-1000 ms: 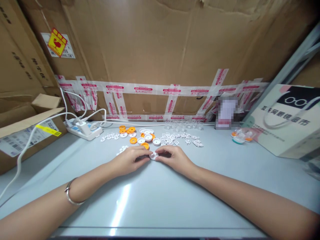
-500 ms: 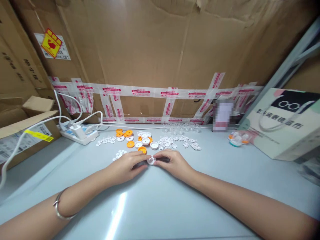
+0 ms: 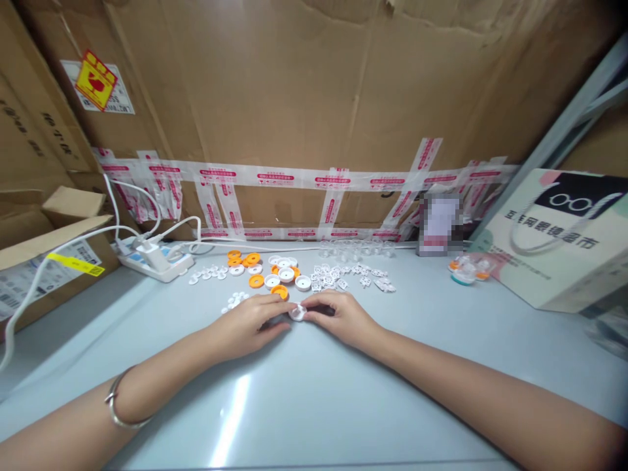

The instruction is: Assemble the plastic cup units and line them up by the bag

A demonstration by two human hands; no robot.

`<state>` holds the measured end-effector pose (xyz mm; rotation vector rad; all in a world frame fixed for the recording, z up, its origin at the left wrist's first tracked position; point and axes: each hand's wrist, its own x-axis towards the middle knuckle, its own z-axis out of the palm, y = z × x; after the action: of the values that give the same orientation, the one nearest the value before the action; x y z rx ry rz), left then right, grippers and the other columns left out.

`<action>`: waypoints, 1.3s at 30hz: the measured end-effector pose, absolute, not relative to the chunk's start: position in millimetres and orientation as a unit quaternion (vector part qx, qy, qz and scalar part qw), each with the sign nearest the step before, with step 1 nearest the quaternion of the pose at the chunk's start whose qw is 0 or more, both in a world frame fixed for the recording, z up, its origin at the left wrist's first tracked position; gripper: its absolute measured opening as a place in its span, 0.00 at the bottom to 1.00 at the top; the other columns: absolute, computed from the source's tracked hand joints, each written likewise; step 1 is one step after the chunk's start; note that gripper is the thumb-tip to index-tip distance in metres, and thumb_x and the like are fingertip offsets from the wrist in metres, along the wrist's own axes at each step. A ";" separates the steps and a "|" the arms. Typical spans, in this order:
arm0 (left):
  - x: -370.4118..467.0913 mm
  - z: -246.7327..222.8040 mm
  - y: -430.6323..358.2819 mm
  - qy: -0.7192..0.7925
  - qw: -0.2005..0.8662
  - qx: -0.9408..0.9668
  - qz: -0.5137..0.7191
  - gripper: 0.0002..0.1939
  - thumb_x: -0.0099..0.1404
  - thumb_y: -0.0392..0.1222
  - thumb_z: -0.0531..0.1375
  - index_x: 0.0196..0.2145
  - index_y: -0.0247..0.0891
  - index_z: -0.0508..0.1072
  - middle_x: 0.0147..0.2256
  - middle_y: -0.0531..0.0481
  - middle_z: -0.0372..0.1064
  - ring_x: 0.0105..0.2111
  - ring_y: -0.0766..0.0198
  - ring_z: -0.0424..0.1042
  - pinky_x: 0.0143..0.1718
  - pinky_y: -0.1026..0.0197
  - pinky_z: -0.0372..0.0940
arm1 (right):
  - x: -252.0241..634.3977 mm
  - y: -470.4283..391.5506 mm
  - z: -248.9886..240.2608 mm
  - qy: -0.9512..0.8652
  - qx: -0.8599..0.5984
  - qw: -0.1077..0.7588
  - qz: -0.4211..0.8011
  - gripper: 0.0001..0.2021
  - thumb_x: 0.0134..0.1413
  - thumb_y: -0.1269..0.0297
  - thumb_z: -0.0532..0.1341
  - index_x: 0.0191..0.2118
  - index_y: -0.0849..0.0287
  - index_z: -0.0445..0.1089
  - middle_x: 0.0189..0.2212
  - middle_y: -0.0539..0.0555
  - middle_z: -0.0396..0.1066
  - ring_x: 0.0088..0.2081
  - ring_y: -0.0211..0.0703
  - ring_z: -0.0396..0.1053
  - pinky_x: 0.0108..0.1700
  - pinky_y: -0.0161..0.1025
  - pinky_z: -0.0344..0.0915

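Between my two hands, low over the table, is a small white plastic part (image 3: 297, 313), partly hidden by fingertips; its finer shape is too small to tell. My left hand (image 3: 258, 324) grips it from the left with thumb and fingers closed at its edge. From the right, my right hand (image 3: 338, 315) pinches the same part. Just beyond the fingers lie orange plastic rings (image 3: 279, 292) and white round caps (image 3: 286, 274). Small white discs (image 3: 235, 301) are scattered beside my left hand. Behind my right hand sits a pile of white square pieces with holes (image 3: 328, 278).
Clear cups (image 3: 356, 250) line the back by a large taped carton (image 3: 294, 98). At left are a power strip (image 3: 161, 261) with cables and an open box (image 3: 53, 261). On the right stand a paper bag (image 3: 549, 261) and several coloured assembled pieces (image 3: 464, 271).
Both hands stay almost in place, holding the white part. The whole view has shifted very slightly; nothing has been picked up or let go.
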<state>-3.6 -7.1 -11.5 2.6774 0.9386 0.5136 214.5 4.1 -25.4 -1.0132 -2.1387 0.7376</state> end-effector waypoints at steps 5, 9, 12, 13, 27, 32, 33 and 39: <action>-3.3 -9.1 -7.5 0.327 0.145 0.916 0.181 0.13 0.66 0.39 0.50 0.48 0.42 0.66 0.42 0.48 0.68 0.41 0.63 0.67 0.42 0.62 0.62 | 215.1 4.8 -26.8 -0.829 -0.375 0.327 0.257 0.08 0.51 0.63 0.61 0.39 0.54 0.74 0.34 0.50 0.75 0.37 0.40 0.71 0.41 0.36 0.65; -3.4 -10.3 -7.8 0.329 0.145 0.915 0.184 0.14 0.66 0.38 0.51 0.48 0.42 0.66 0.41 0.48 0.68 0.41 0.62 0.67 0.42 0.61 0.62 | 215.3 5.2 -28.1 -0.839 -0.364 0.329 0.236 0.08 0.52 0.63 0.61 0.39 0.54 0.74 0.34 0.51 0.75 0.37 0.40 0.70 0.42 0.36 0.64; -3.4 -10.5 -8.1 0.328 0.145 0.916 0.182 0.14 0.66 0.39 0.51 0.48 0.42 0.66 0.41 0.48 0.68 0.41 0.62 0.67 0.42 0.61 0.62 | 215.6 5.9 -29.3 -0.842 -0.358 0.332 0.230 0.09 0.52 0.63 0.61 0.40 0.53 0.74 0.34 0.50 0.75 0.37 0.39 0.70 0.42 0.36 0.64; -3.4 -10.5 -8.0 0.329 0.144 0.916 0.179 0.14 0.66 0.39 0.51 0.48 0.42 0.66 0.41 0.48 0.68 0.41 0.62 0.67 0.42 0.61 0.62 | 215.6 6.2 -29.8 -0.843 -0.357 0.332 0.228 0.09 0.52 0.63 0.61 0.40 0.53 0.74 0.34 0.50 0.75 0.37 0.39 0.70 0.42 0.37 0.64; -3.4 -10.6 -7.5 0.320 0.120 0.924 0.172 0.14 0.66 0.39 0.49 0.49 0.41 0.66 0.42 0.47 0.69 0.41 0.62 0.68 0.43 0.60 0.62 | 216.2 7.8 -33.4 -0.874 -0.325 0.323 0.160 0.09 0.55 0.63 0.58 0.40 0.54 0.73 0.34 0.52 0.76 0.37 0.41 0.70 0.42 0.39 0.64; -3.0 -12.5 -8.0 0.312 0.073 0.934 0.157 0.15 0.67 0.38 0.48 0.50 0.39 0.66 0.42 0.45 0.69 0.41 0.61 0.68 0.42 0.59 0.63 | 216.6 6.0 -34.5 -0.904 -0.302 0.292 0.079 0.10 0.58 0.64 0.55 0.42 0.54 0.72 0.37 0.53 0.75 0.40 0.42 0.70 0.43 0.41 0.64; -2.9 -13.1 -8.0 0.311 0.061 0.936 0.152 0.15 0.67 0.38 0.48 0.50 0.39 0.66 0.42 0.44 0.69 0.41 0.60 0.68 0.42 0.58 0.63 | 216.3 5.2 -34.6 -0.909 -0.300 0.284 0.060 0.10 0.59 0.65 0.54 0.42 0.55 0.72 0.38 0.54 0.75 0.40 0.43 0.70 0.43 0.42 0.65; 0.5 -14.1 -11.1 0.290 -0.035 0.949 0.121 0.16 0.66 0.34 0.47 0.49 0.34 0.66 0.41 0.41 0.69 0.41 0.56 0.69 0.42 0.53 0.63 | 212.9 0.0 -33.8 -0.932 -0.277 0.228 -0.050 0.11 0.58 0.70 0.53 0.42 0.62 0.70 0.36 0.59 0.74 0.38 0.46 0.70 0.40 0.43 0.66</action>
<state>0.5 -11.1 -14.1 3.0486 0.9309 0.3897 212.9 0.0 -33.8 -0.7634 -2.5680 -0.1373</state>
